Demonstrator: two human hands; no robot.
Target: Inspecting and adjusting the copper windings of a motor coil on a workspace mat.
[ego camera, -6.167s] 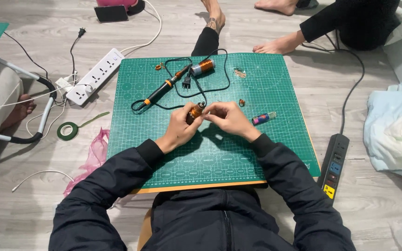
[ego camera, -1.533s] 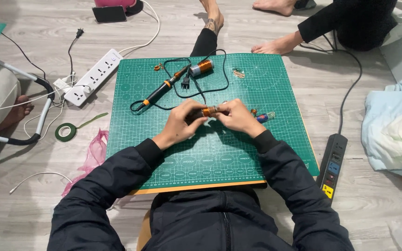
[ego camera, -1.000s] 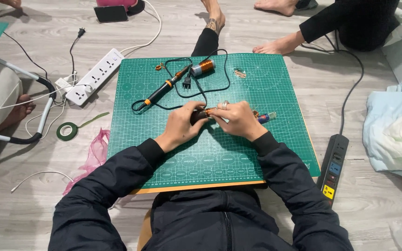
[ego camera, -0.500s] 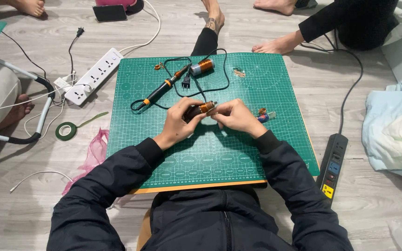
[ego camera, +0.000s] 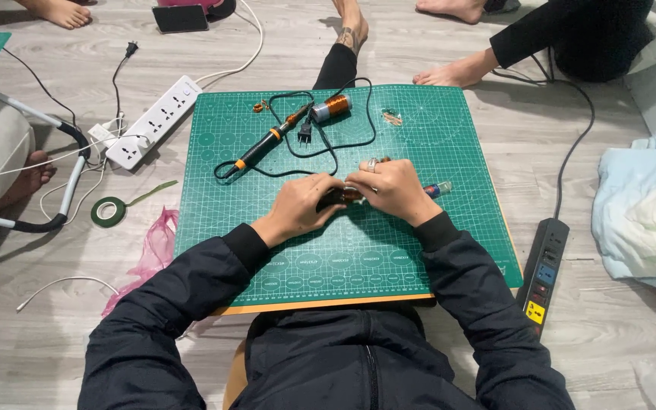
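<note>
A green cutting mat [ego camera: 419, 250] lies on a grey wooden floor, with a white power strip [ego camera: 155, 120] to its left and a black one [ego camera: 544, 264] to its right. Compared with half a second ago, both hands have come lower and closer together on the mat, so the work seems to pass from turning the piece to a finer handling. The left hand [ego camera: 303, 206] is closed around a small dark coil piece with copper-coloured winding [ego camera: 345, 196], and the right hand [ego camera: 390, 190] pinches its other end. The piece sits between the two hands, mostly hidden. A soldering iron [ego camera: 267, 142] and a copper wire spool [ego camera: 332, 107] rest further away, untouched.
</note>
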